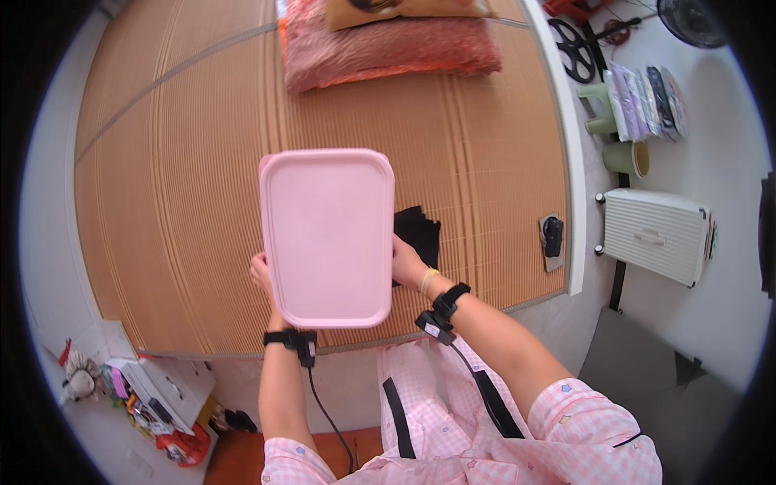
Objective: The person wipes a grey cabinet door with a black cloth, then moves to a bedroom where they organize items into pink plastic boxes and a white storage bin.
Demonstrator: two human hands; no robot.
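Observation:
Between my hands is a pink plastic storage box (330, 236), its flat lid facing up towards me. My left hand (260, 273) grips the box's left side near the front corner; most of its fingers are hidden by the box. On the opposite side, my right hand (409, 260) has hold of the right wall, with the fingertips out of sight. Just beyond the right hand lies a folded black cloth (419, 233) on the woven bed mat (206, 182), partly covered by the box. Each wrist wears a black strap with a small cabled device.
A folded reddish quilt (388, 54) lies at the bed's far end under a tan pillow (406, 12). A black device (552, 236) rests near the right edge. Beside the bed stand a white suitcase (655, 233), a green bin (627, 159) and a green stool (597, 109). A cluttered white cabinet (173, 385) is at left.

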